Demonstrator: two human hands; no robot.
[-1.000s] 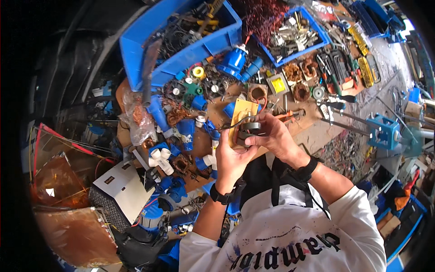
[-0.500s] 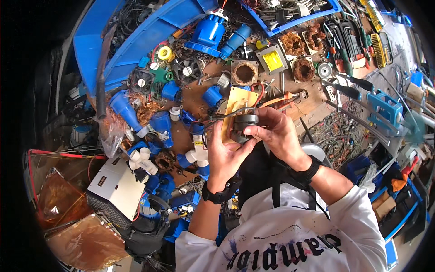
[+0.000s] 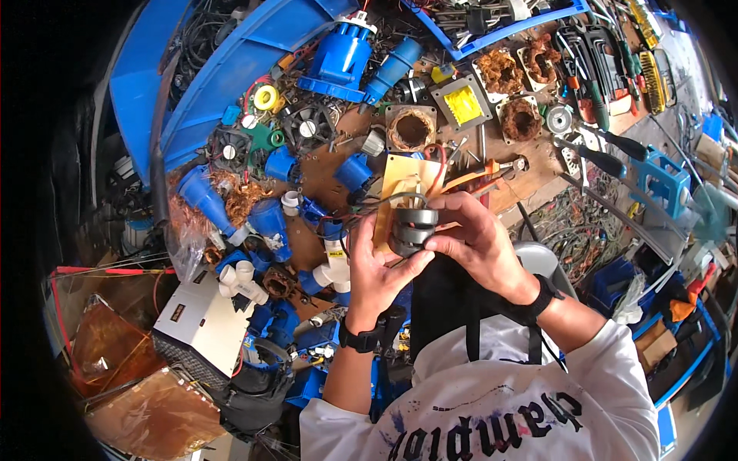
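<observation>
A tan board [image 3: 400,170] with thin wires running off it is held up in front of me. On it sits a dark round part [image 3: 415,230] that looks like stacked rings, its exact kind unclear. My left hand [image 3: 373,273] is closed around the board's lower left side, thumb against the bottom of the dark part. My right hand [image 3: 484,250] grips the dark part from the right, with thumb and fingers at its edge. Just beyond the board a red cable loop [image 3: 440,157] shows.
Across the bench lie orange-handled pliers [image 3: 477,175], square motor cores with copper windings [image 3: 411,129], a blue motor housing [image 3: 338,58] and small fans [image 3: 309,127]. A white box [image 3: 204,311] stands at left. Black-handled tools [image 3: 603,157] and a blue frame [image 3: 663,184] lie at right.
The dark round part has tilted so that more of its stacked rings shows. My right fingers have shifted slightly on it, while both hands keep their hold. The whole view has shifted a little.
</observation>
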